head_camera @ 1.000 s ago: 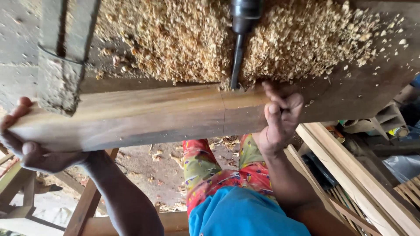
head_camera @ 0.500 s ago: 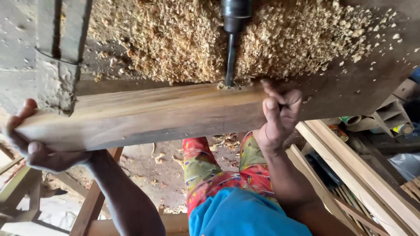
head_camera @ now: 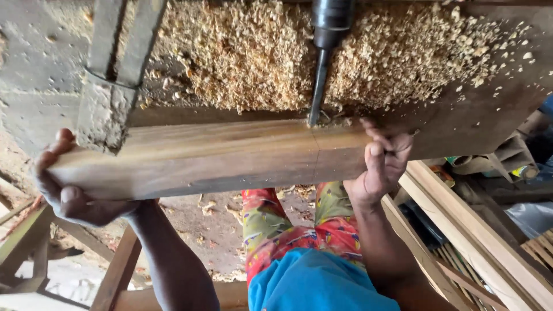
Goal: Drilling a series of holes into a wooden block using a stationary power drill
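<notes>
Not much in the way of packaging here, and no signs, labels or screens show at all. Taking the wooden beam (head_camera: 230, 158) as the landmark: past its right end, low beside the slanted planks, there's a small tube-like container (head_camera: 521, 171), yellow and green, lying on its side. A bit closer to the beam's right end sits another small packet or can (head_camera: 455, 160) with a green and reddish end, mostly hidden. Further down and right of the beam is a crumpled bit of pale clear plastic bag (head_camera: 533, 216). All too small and blurry to say more.
</notes>
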